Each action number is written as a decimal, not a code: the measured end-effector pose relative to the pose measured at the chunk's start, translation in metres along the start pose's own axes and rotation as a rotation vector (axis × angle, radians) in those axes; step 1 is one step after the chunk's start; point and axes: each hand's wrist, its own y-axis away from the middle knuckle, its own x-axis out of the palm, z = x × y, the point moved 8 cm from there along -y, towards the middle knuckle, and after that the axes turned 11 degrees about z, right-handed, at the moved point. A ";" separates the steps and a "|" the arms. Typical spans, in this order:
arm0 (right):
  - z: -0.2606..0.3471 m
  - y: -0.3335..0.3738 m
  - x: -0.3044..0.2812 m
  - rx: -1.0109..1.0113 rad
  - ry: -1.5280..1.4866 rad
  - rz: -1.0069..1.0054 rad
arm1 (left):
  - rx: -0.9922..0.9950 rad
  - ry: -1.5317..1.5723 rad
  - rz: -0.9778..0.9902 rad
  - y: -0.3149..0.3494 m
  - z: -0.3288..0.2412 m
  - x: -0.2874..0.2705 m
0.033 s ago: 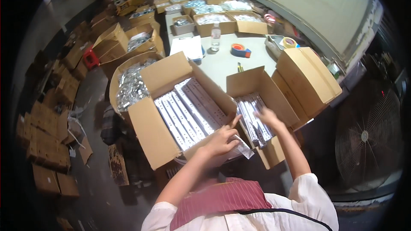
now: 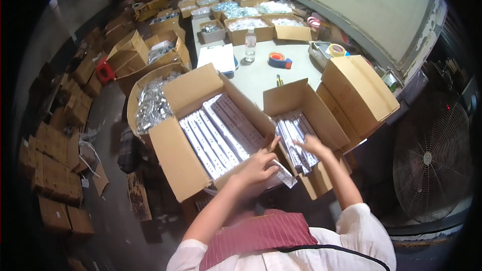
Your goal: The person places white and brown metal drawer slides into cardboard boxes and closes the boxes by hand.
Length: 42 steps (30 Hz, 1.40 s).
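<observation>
Large open box (image 2: 175,143) sits at the table's near-left corner, long packets (image 2: 221,133) in rows inside it. Smaller open box (image 2: 314,125) just right of it, strips (image 2: 296,138) stacked inside. Left hand (image 2: 258,165) over the gap between the two boxes, touching a packet (image 2: 280,173) at the large box's near edge. Right hand (image 2: 314,145) in the smaller box, on the strips. Closed box (image 2: 359,93) right of the smaller box. Behind them on the table (image 2: 256,78): clipboard (image 2: 217,57), bottle (image 2: 250,45), tape dispenser (image 2: 278,60). Drum (image 2: 150,103) of bagged parts left of the large box. Fan (image 2: 429,158) far right.
</observation>
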 end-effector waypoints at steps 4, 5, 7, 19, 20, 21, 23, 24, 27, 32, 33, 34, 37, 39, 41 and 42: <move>0.015 0.024 0.051 -0.117 -0.501 0.074 | -0.119 0.038 0.022 0.005 0.006 0.003; 0.008 0.023 0.052 -0.079 -0.620 0.072 | -0.108 0.029 0.008 0.005 0.002 0.000; 0.002 0.022 0.052 -0.114 -0.884 0.039 | -0.131 0.017 0.042 0.001 -0.001 -0.002; 0.111 0.189 -0.107 -0.709 -0.868 -0.229 | -0.094 -0.003 0.050 0.000 0.006 -0.002; 0.131 0.208 -0.122 -0.771 -0.856 -0.255 | -0.143 -0.021 0.070 0.000 0.009 0.001; 0.151 0.223 -0.130 -0.807 -0.909 -0.207 | -0.058 -0.041 0.033 -0.002 0.004 0.001; 0.182 0.234 -0.132 -0.874 -0.942 -0.038 | -0.028 -0.026 0.037 -0.002 -0.001 -0.004; 0.204 0.235 -0.125 -0.842 -1.032 0.109 | -0.080 0.014 0.079 -0.001 0.002 -0.004; 0.268 0.212 -0.092 -0.918 -0.908 0.261 | -0.123 0.048 0.063 0.007 0.007 -0.004; 0.333 0.143 -0.024 -1.016 -0.131 -0.125 | 0.102 0.027 -0.172 0.006 0.011 0.010; 0.343 0.125 -0.006 -0.977 -0.097 -0.104 | -0.102 -0.160 0.049 0.010 0.041 0.029; 0.330 0.097 0.003 -0.890 -0.059 -0.109 | 0.023 0.045 -0.020 -0.007 -0.005 0.006; 0.330 0.056 0.048 -0.749 0.124 -0.090 | 0.019 -0.093 0.013 -0.002 0.010 0.013; 0.324 0.049 0.049 -0.738 0.150 -0.058 | 0.019 -0.117 0.069 -0.002 0.012 0.015; 0.325 0.061 0.037 -0.783 0.129 -0.138 | 0.011 -0.135 0.105 0.001 0.014 0.014; 0.328 0.068 0.032 -0.748 0.111 -0.106 | 0.011 -0.145 0.129 0.003 0.014 0.015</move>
